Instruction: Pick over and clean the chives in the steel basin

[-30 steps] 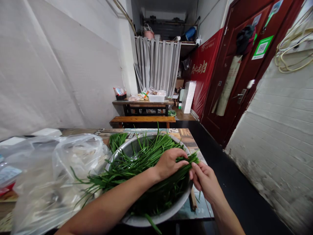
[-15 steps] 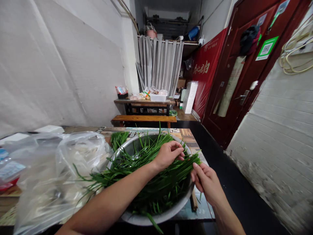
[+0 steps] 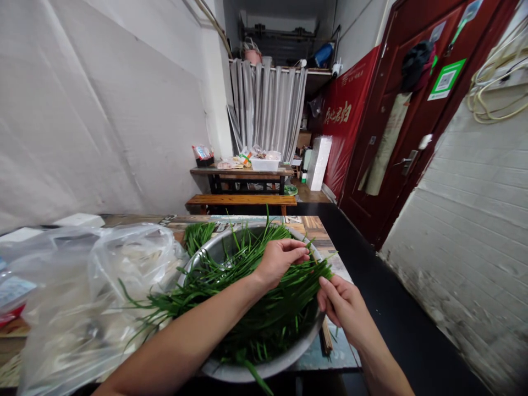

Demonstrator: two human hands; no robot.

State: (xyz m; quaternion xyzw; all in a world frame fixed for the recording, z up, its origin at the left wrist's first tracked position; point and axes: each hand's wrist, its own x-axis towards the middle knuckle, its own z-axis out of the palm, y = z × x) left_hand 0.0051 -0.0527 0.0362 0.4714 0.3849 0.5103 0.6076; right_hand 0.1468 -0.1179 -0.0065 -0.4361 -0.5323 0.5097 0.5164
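Long green garlic chives (image 3: 264,297) fill a metal basin (image 3: 284,363), some hanging over its left rim. My left hand (image 3: 284,261) is over the right part of the heap, thumb and fingertips pinched together. What lies in that pinch, if anything, is too small to make out. At the basin's right rim, my right hand (image 3: 342,300) has thumb and forefinger closed on the cut ends of the chives. A bundle of thin wooden sticks (image 3: 326,336) lies on the table just below it, partly hidden by the basin.
Clear plastic bags (image 3: 103,297) with pale contents cover the table's left side. A smaller bunch of chives (image 3: 198,236) lies behind the basin on the patterned tabletop (image 3: 317,228). Further back are a wooden bench (image 3: 243,201) and another table with a white tub (image 3: 265,162). A red door (image 3: 396,126) stands at right.
The whole view has shifted slightly to the left. Both hands keep nearly the same pose, with the right hand still at the chive ends and a little nearer the left.
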